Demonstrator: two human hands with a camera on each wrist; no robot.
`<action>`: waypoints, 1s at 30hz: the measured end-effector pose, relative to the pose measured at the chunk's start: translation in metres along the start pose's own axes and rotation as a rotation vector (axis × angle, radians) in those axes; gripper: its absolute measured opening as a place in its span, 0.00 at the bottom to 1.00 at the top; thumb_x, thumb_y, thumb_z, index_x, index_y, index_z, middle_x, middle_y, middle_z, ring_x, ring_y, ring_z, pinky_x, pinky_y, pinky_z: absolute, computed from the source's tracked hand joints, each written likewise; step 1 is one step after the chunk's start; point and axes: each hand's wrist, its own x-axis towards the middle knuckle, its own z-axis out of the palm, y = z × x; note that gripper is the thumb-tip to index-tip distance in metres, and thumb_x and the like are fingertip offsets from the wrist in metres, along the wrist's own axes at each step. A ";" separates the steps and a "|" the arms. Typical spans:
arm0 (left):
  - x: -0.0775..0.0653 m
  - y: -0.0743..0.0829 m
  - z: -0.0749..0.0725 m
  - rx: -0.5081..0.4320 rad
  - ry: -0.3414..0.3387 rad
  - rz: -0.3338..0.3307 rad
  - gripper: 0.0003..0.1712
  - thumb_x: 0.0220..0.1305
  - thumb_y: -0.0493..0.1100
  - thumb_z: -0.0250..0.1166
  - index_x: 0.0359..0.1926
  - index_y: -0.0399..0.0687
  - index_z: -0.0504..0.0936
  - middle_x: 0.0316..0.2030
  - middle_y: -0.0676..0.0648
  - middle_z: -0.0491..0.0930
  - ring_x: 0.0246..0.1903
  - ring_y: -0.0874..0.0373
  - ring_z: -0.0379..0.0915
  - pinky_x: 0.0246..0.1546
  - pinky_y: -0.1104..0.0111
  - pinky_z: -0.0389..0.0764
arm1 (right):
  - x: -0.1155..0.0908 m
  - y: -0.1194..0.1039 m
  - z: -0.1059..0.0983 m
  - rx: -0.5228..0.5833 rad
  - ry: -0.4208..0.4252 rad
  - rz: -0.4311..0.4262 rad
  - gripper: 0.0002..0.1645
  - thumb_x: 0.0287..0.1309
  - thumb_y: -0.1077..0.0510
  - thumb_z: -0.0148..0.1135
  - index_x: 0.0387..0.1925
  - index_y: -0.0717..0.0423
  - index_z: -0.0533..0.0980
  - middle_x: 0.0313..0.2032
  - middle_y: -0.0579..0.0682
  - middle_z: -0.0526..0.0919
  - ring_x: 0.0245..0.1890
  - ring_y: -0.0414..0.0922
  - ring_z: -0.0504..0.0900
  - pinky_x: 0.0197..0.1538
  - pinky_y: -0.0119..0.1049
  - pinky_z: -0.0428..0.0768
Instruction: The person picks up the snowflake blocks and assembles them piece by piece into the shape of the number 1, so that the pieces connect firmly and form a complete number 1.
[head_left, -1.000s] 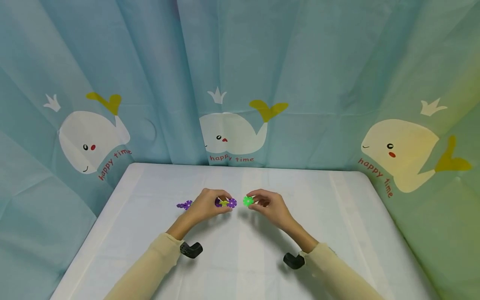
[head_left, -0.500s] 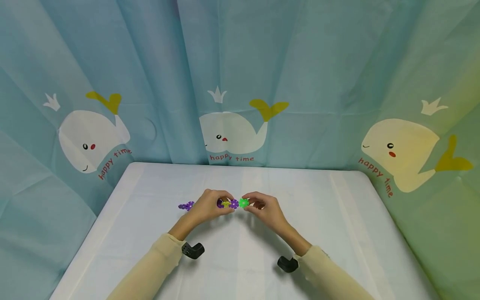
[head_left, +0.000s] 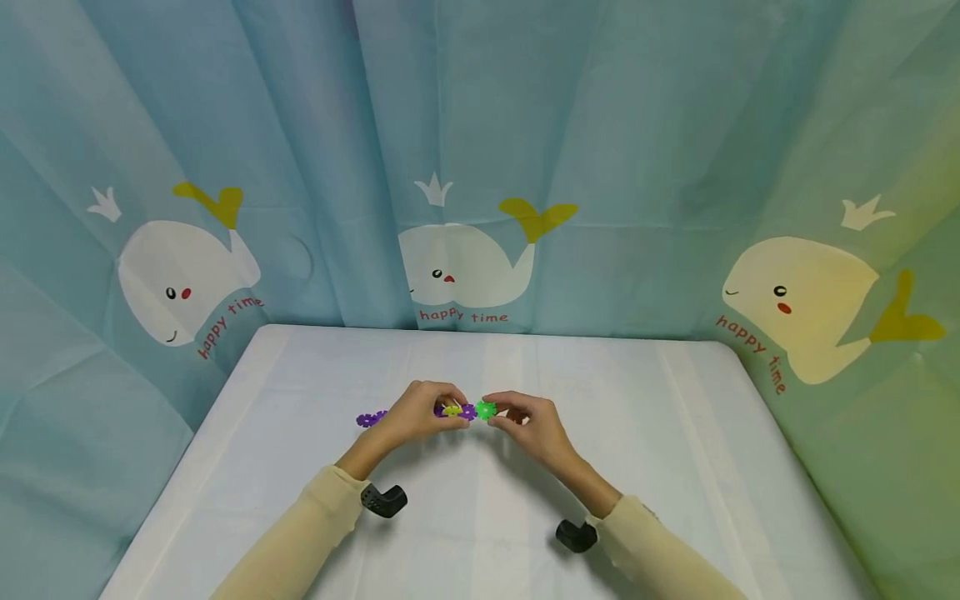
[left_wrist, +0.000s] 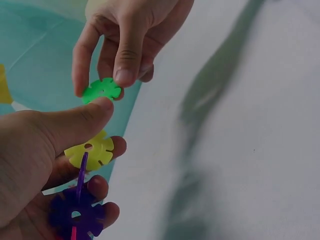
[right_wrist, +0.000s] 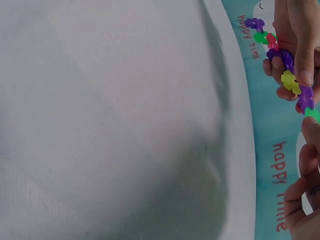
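Note:
My left hand (head_left: 420, 412) grips a chain of interlocking plastic snowflake discs, its thumb pressing near the front end. From its fingers show a yellow disc (head_left: 451, 411) and, ahead of that, a purple disc (head_left: 468, 412). The chain's purple tail (head_left: 367, 420) sticks out behind the hand; the right wrist view also shows a green disc (right_wrist: 261, 37) and a pinkish-red disc (right_wrist: 271, 41) in it. My right hand (head_left: 534, 423) pinches a bright green disc (head_left: 486, 410) by its edge. That disc meets the front purple disc; whether their slots interlock I cannot tell.
Both hands are above a white table (head_left: 637, 433). A blue-green curtain (head_left: 637, 167) with printed whales hangs behind and beside it. Dark wrist devices (head_left: 384, 501) stick out from both cuffs.
The right hand has come left with its green disc, closing the gap to the purple disc at the chain's front. Over the last half second the chain's tail has dipped slightly.

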 end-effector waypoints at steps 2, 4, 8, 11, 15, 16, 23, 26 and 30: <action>0.000 0.000 0.000 -0.016 -0.009 -0.006 0.12 0.59 0.43 0.78 0.42 0.47 0.87 0.33 0.55 0.86 0.34 0.64 0.79 0.39 0.68 0.79 | 0.000 0.000 0.001 -0.008 0.003 0.000 0.17 0.54 0.67 0.75 0.48 0.58 0.86 0.36 0.52 0.90 0.27 0.44 0.81 0.31 0.36 0.79; 0.000 0.001 0.001 -0.029 -0.013 -0.009 0.11 0.59 0.42 0.78 0.42 0.46 0.87 0.33 0.54 0.86 0.34 0.63 0.79 0.39 0.67 0.79 | 0.000 0.000 0.002 -0.009 0.009 0.001 0.16 0.53 0.69 0.75 0.46 0.61 0.87 0.35 0.54 0.90 0.26 0.45 0.81 0.30 0.36 0.79; 0.001 0.003 0.002 -0.035 -0.019 -0.013 0.11 0.60 0.41 0.77 0.42 0.45 0.86 0.33 0.54 0.85 0.34 0.63 0.79 0.39 0.66 0.79 | 0.000 -0.011 0.002 0.000 0.018 0.004 0.14 0.52 0.72 0.75 0.43 0.65 0.87 0.33 0.58 0.89 0.24 0.47 0.81 0.30 0.36 0.79; 0.001 0.004 0.003 -0.032 -0.020 -0.017 0.10 0.60 0.40 0.77 0.41 0.44 0.86 0.33 0.54 0.85 0.34 0.62 0.79 0.39 0.67 0.79 | 0.000 -0.025 -0.001 0.015 0.026 0.001 0.13 0.51 0.74 0.74 0.41 0.67 0.86 0.33 0.60 0.89 0.24 0.47 0.81 0.30 0.35 0.78; 0.001 0.003 0.004 -0.040 -0.022 -0.010 0.10 0.60 0.39 0.77 0.40 0.43 0.86 0.32 0.53 0.85 0.33 0.63 0.78 0.37 0.68 0.78 | -0.001 -0.037 -0.003 0.025 0.041 -0.016 0.13 0.51 0.74 0.74 0.40 0.68 0.86 0.33 0.61 0.89 0.24 0.46 0.81 0.30 0.33 0.78; 0.001 0.003 0.004 -0.044 -0.024 -0.006 0.10 0.60 0.39 0.77 0.40 0.43 0.86 0.32 0.53 0.85 0.32 0.63 0.78 0.37 0.68 0.78 | -0.001 -0.037 -0.003 0.028 0.044 -0.020 0.13 0.51 0.74 0.74 0.40 0.68 0.86 0.33 0.61 0.89 0.24 0.46 0.80 0.30 0.33 0.78; 0.002 0.004 0.006 -0.061 -0.034 -0.010 0.08 0.60 0.38 0.76 0.39 0.42 0.86 0.31 0.53 0.85 0.31 0.65 0.77 0.36 0.69 0.78 | -0.002 -0.037 0.000 0.040 0.059 -0.018 0.12 0.51 0.75 0.73 0.40 0.67 0.86 0.34 0.60 0.89 0.23 0.50 0.81 0.29 0.34 0.78; 0.002 0.004 0.006 -0.065 -0.029 -0.016 0.08 0.60 0.38 0.76 0.39 0.43 0.86 0.32 0.53 0.85 0.31 0.64 0.77 0.36 0.68 0.79 | -0.003 -0.038 0.000 0.046 0.066 -0.009 0.12 0.51 0.75 0.73 0.40 0.67 0.87 0.35 0.60 0.89 0.24 0.52 0.82 0.30 0.34 0.79; 0.001 0.005 0.007 -0.068 -0.022 -0.035 0.08 0.61 0.39 0.76 0.40 0.44 0.86 0.33 0.53 0.85 0.33 0.64 0.78 0.37 0.68 0.79 | -0.003 -0.039 0.000 0.048 0.077 0.000 0.12 0.51 0.75 0.73 0.40 0.67 0.87 0.36 0.60 0.90 0.25 0.53 0.83 0.31 0.35 0.80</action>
